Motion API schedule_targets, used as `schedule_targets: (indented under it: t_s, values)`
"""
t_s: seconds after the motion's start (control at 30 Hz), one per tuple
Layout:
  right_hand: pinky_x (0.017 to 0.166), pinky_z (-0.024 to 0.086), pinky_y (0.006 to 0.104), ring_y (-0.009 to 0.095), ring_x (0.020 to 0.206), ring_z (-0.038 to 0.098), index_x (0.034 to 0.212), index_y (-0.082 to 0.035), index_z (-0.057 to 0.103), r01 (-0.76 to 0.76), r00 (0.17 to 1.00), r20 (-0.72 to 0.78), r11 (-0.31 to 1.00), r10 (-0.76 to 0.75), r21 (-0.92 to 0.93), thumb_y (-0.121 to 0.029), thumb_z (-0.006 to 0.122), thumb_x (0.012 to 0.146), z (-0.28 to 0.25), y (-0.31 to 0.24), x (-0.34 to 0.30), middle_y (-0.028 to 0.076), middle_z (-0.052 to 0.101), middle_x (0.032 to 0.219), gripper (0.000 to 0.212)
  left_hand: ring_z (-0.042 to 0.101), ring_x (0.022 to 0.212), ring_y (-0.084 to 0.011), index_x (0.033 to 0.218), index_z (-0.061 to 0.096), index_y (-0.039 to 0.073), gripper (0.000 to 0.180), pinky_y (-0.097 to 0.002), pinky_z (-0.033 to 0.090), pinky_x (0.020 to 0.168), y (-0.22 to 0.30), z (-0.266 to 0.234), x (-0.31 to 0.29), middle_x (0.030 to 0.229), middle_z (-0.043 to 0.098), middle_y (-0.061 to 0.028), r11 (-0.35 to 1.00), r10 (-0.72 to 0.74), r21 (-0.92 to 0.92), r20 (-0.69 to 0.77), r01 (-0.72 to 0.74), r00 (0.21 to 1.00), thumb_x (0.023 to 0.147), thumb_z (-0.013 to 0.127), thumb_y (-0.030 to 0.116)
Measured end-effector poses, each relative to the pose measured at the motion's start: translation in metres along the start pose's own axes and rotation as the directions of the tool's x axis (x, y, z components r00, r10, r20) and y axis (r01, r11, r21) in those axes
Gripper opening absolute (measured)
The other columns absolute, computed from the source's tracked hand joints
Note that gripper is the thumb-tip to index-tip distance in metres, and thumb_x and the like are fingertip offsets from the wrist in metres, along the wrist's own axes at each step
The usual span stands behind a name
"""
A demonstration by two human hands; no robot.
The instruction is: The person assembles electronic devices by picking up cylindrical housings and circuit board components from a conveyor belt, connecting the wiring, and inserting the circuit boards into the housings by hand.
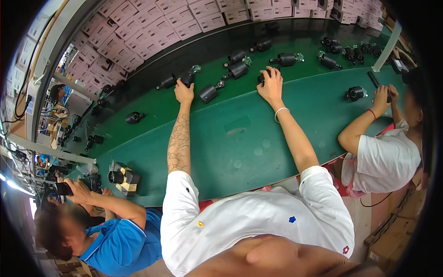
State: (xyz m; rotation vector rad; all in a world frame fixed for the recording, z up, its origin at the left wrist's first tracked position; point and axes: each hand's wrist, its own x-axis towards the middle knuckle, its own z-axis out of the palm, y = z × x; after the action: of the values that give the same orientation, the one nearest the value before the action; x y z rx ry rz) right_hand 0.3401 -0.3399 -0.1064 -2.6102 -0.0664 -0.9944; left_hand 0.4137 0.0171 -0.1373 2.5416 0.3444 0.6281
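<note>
Both my arms reach out over the green bench. My left hand (184, 93) is closed round the near end of a black cylindrical unit (188, 76), which has a small green circuit board at its far end. To the right, my right hand (271, 85) has its fingers curled over a dark object (261, 79), mostly hidden beneath them; it looks like another such unit. Between the hands lie a black cylinder (208, 93) with a metal end and another unit (238, 70). Just beyond my right hand rests a black unit (286, 59) with an exposed board.
More black units (328, 60) lie along the green belt (157, 111). White boxes (175, 18) are stacked behind it. At left a person in a blue shirt (122, 240) works near a cardboard box (124, 179); at right a person in white (390, 161) handles a dark part.
</note>
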Motion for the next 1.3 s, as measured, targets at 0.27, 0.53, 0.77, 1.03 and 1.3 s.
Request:
schedule_targets:
  t_s: [0.27,0.53,0.77,1.03,1.3]
  values:
    - [0.102,0.037,0.0495,0.036,0.125,0.04,0.118,-0.01,0.059,0.081,0.996,-0.053,0.995,-0.077,0.065,-0.009,0.066,0.067,-0.02,-0.016,0.004,0.013,0.047,0.133,0.051,0.062,0.079,-0.0268,0.119,0.047,0.004,0.053,-0.0346,0.05,0.074,0.024,-0.067,-0.034,0.096,0.065,-0.0138,0.884,-0.135,-0.454,-0.025,0.11,0.99,0.076,0.074,0.02]
    - [0.092,0.046,0.0348,0.024,0.109,0.057,0.129,-0.007,0.053,-0.251,0.955,0.295,0.52,-0.002,0.816,-0.002,0.061,0.083,-0.113,-0.078,-0.035,0.013,0.055,0.126,0.047,0.059,0.089,-0.0192,0.124,0.038,0.005,0.064,-0.0295,0.047,0.081,0.088,-0.215,-0.187,0.104,0.061,-0.012,0.532,0.112,-0.821,0.313,0.209,0.943,0.07,0.071,0.001]
    - [0.088,0.051,0.0292,0.018,0.097,0.063,0.124,0.002,0.056,-0.626,0.77,0.612,-0.027,-0.183,0.779,0.004,0.054,0.091,-0.217,-0.117,-0.097,0.013,0.063,0.112,0.033,0.056,0.102,-0.0248,0.126,0.04,0.003,0.074,-0.0343,0.044,0.094,0.107,-0.234,-0.282,0.119,0.053,-0.0131,0.474,0.287,-0.873,0.278,0.116,0.916,0.059,0.073,-0.001]
    - [0.086,0.052,0.0305,0.018,0.096,0.063,0.111,0.006,0.062,-0.583,0.811,0.578,-0.027,-0.092,0.812,0.008,0.054,0.088,-0.238,-0.101,-0.11,0.014,0.065,0.104,0.025,0.055,0.099,-0.0266,0.116,0.046,0.006,0.069,-0.0363,0.046,0.089,0.12,-0.226,-0.31,0.115,0.054,-0.0143,0.625,0.277,-0.767,0.045,-0.144,0.96,0.053,0.074,0.002]
    - [0.072,0.051,0.0239,0.014,0.076,0.062,0.093,0.004,0.067,-0.711,0.702,0.712,-0.069,-0.014,0.7,0.002,0.057,0.089,-0.232,-0.09,-0.12,0.01,0.066,0.083,0.011,0.056,0.097,-0.0272,0.115,0.048,0.008,0.071,-0.0372,0.048,0.084,0.129,-0.229,-0.317,0.115,0.054,-0.0153,0.726,0.267,-0.632,-0.102,-0.27,0.958,0.05,0.077,0.005]
